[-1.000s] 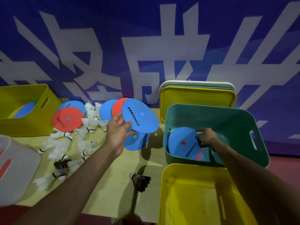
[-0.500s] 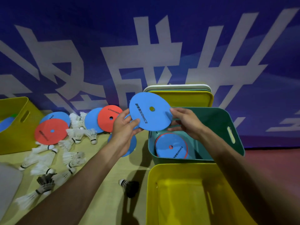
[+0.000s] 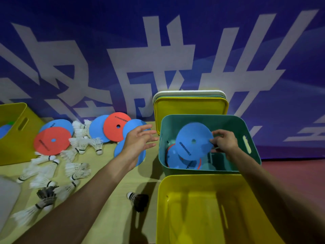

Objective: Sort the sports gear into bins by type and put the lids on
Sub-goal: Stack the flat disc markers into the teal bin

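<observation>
The right hand [image 3: 225, 143] pinches the edge of a flat, round blue disc [image 3: 191, 143] with a small centre hole, holding it tilted inside the smooth teal plastic bin [image 3: 202, 117], above the stacked discs [image 3: 175, 162] at the bottom. The left hand [image 3: 139, 141] hangs beside the bin with fingers spread and holds nothing. Half a second ago both hands held this disc above the rim; now the left has let go and the disc sits lower. On the bench [image 3: 109, 199] lie more red and blue discs [image 3: 51, 140], feathery white shuttlecocks [image 3: 77, 170] and a dark shuttlecock [image 3: 138, 199]. The lids [image 3: 190, 110] lean behind the bin. The left forearm hides part of one blue disc, and the far-left yellow bin [image 3: 15, 136] is cut off.
</observation>
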{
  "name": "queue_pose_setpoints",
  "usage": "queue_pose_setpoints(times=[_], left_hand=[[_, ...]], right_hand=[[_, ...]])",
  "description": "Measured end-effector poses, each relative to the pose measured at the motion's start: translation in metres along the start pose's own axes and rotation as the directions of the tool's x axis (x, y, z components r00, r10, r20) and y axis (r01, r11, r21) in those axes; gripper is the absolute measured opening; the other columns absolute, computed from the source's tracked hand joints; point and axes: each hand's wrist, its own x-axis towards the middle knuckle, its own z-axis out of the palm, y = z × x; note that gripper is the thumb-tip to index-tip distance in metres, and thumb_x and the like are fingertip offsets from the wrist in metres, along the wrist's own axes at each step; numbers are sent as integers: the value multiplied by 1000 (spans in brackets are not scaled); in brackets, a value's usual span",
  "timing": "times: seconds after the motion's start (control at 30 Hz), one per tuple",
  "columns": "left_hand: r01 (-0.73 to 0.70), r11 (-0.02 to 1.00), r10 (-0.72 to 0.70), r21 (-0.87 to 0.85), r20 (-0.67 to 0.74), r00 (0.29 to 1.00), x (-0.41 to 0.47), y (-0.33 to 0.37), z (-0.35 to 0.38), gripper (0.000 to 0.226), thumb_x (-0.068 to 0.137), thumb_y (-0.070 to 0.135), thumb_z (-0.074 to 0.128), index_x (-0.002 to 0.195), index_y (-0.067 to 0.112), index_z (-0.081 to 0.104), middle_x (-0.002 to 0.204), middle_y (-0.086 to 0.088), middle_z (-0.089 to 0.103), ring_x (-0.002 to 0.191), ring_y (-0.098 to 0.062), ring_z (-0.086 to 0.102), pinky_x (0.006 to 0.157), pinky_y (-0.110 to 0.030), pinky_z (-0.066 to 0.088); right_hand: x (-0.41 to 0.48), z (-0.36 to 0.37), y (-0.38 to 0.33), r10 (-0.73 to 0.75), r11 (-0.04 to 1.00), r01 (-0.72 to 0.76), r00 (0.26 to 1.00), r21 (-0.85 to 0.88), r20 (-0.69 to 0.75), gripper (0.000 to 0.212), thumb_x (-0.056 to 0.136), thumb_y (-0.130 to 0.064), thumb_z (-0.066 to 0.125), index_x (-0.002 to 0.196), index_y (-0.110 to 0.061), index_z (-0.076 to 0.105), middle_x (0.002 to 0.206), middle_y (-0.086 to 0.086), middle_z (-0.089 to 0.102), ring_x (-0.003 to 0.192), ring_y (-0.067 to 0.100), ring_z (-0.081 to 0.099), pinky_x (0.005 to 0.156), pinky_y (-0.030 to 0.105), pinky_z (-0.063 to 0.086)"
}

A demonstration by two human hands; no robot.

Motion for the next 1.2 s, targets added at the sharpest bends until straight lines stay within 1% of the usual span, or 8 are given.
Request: queue_pose_setpoints(times=[0.17,0.27,0.4,0.5,0.6,0.73,0.97,1.2], left_hand=[[5,1000,-5,20,-32,999,-1,0,-15,29,93,-4,48,117,6,59,115,-12,66,88,-20,69,81,-31,55],[18,999,-18,48,-5,1000,1,-2,-26,27,94,-1,50,117,8,60,114,-10,68,95,-22,69,81,-30,57],[16,998,-16,67,4,1000,3,-4,-35,28,94,1,51,118,9,61,112,-9,68,97,-22,70,81,-27,57],[17,998,-16,63,-6,1000,4,-6,-41,27,93,0,50,116,10,62,111,-10,69,97,-22,70,82,-28,57],[23,998,-22,60,-11,1000,7,-8,-45,27,93,0,51,115,10,63,111,-10,69,97,-23,70,84,-29,56],[28,997,-28,65,-3,1000,9,-11,-44,25,94,0,51,112,11,64,109,-9,69,95,-22,70,86,-32,55],[38,996,-35,83,-30,999,15,-20,-63,23,93,-2,51,110,7,63,107,-11,68,92,-23,68,85,-32,54],[65,993,-54,94,-113,992,42,-35,-115,22,91,1,52,110,7,60,97,-10,67,84,-22,65,83,-33,51]], right_hand=[[19,18,21,50,955,-43,999,-293,14,27,84,10,58,105,-6,66,93,24,67,52,28,64,48,35,58],[27,36,21,51,931,-17,995,-364,83,31,83,9,59,109,-7,64,90,23,68,63,32,69,57,41,60],[35,54,23,52,889,28,985,-458,162,33,85,5,58,114,-8,65,87,20,71,67,32,70,56,40,60],[40,60,27,50,835,71,978,-546,203,40,88,0,51,124,-12,61,94,19,70,80,32,70,71,44,60],[38,57,24,59,781,101,971,-616,234,46,89,-1,46,134,-11,53,113,17,66,102,29,64,90,38,53],[24,52,17,-2,758,151,973,-634,230,41,91,-6,52,132,-8,55,131,13,59,117,27,57,100,32,42],[-3,67,-18,-325,816,355,934,-455,145,26,93,-10,51,114,-9,65,107,12,70,91,27,68,87,44,54],[-47,113,-57,-506,778,480,861,-406,48,24,93,-13,55,116,-10,65,110,5,68,97,16,63,88,26,49]])
